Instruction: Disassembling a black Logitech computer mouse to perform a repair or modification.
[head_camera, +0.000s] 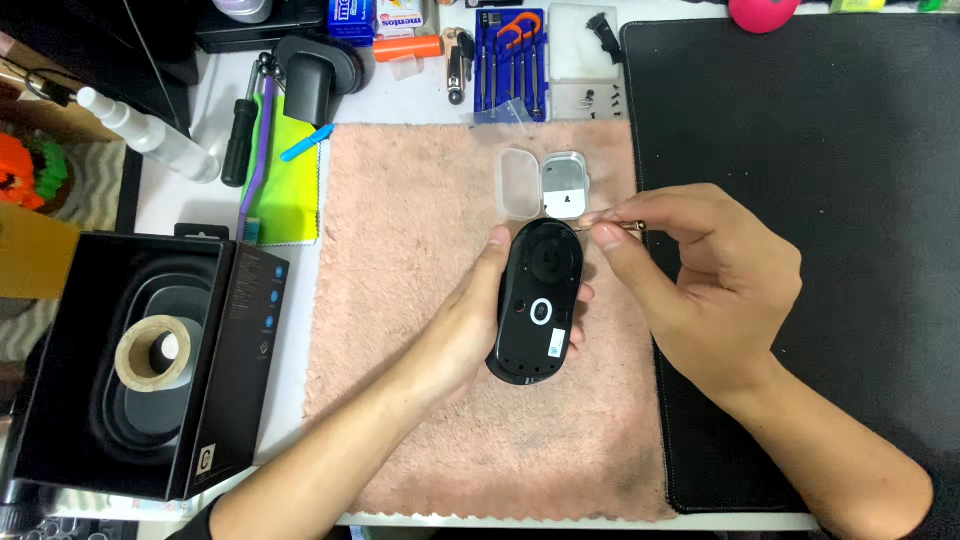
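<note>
At frame centre, the left hand (455, 325) cradles an oval, glossy black mouse (538, 300) upside down over a fuzzy pink towel (400, 300) — fingers curled around it. The right hand (715, 285) pinches a thin metal tool (620, 226) — tip beside the mouse's upper edge.

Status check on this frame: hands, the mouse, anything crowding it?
Left hand grips black mouse, underside up. Right hand pinches thin tool at its top edge. Small open case lies close behind on pink towel.

Left hand (470, 320) cupped palm-up, fingers curled; right hand (700, 290) pinching thumb to forefinger.
</note>
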